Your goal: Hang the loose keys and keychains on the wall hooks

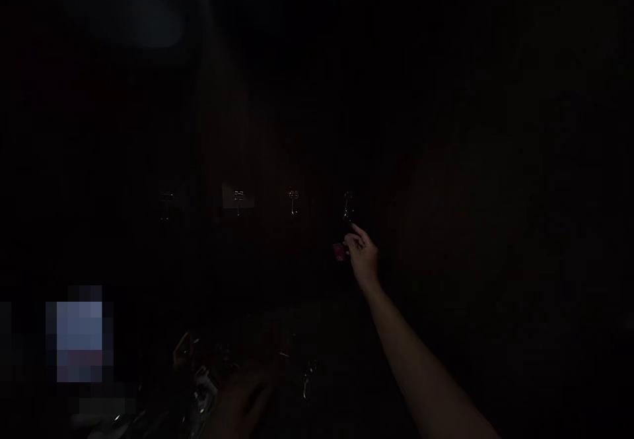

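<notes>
In the very dark head view my right hand (364, 251) reaches forward, fingers pinched together just below a metal hook (347, 202). A small pinkish-red item (339, 252) shows at its fingertips, on their left side. It looks like a tag or fob; its exact kind is too dark to make out. Low in the middle, my left hand (250, 396) is dim and blurred, so its fingers cannot be read. Close to it lie shiny metallic things (203, 389) and a small metal piece, possibly a clasp (308, 379).
More metal hooks hang in a row to the left: one hook (293, 201), another against a pale card (228, 196), and a faint one (167, 197). A yellowish loop (183, 350) lies at lower left, near a bright pixelated patch (79, 333).
</notes>
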`<state>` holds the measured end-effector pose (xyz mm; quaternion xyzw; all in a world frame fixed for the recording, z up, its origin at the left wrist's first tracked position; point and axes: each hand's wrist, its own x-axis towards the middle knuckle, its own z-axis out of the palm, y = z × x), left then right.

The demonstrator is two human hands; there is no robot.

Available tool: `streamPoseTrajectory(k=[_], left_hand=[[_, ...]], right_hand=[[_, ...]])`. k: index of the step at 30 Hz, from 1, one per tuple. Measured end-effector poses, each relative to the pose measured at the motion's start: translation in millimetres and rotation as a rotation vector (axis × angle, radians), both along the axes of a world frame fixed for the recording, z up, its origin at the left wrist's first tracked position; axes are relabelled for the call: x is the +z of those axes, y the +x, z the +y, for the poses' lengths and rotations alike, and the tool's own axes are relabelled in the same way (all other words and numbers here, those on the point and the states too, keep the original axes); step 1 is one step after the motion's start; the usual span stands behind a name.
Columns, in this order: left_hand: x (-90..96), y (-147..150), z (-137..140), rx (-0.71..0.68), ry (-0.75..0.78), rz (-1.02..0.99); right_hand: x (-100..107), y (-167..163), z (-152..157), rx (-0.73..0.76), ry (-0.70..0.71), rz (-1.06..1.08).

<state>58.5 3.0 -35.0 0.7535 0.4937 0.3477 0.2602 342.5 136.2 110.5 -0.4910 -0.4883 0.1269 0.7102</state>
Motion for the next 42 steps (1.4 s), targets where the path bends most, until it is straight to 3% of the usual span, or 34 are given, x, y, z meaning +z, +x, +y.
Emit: streamPoseTrajectory(k=[9,17,22,28,32,37,42], left_hand=[[27.9,5,-4,-0.102,-0.087,0.016],[29.3,4,-7,-0.120,-0.013,0.030],[36.5,3,-9,-0.148,-0.015,0.069],[32.9,2,-8,-0.174,0.059,0.110],[26.8,5,-8,-0.214,0.161,0.160],[33.1,27,-18,-0.346,0.265,0.257],[33.1,40,-28,-0.421,0.265,0.333]], right_hand=[[-42,-9,-19,0.076,-0.120,-0.068],[-77,-23,-50,0.149,-0.204,-0.160],[-95,-35,-75,0.286,-0.331,-0.298],[-109,-49,-101,0.408,-0.390,-0.561],[-117,-52,-110,0.448,-0.389,-0.612],[-122,-51,-111,0.518,-0.366,-0.633],[-120,-52,-113,0.586,-0.367,-0.630]])
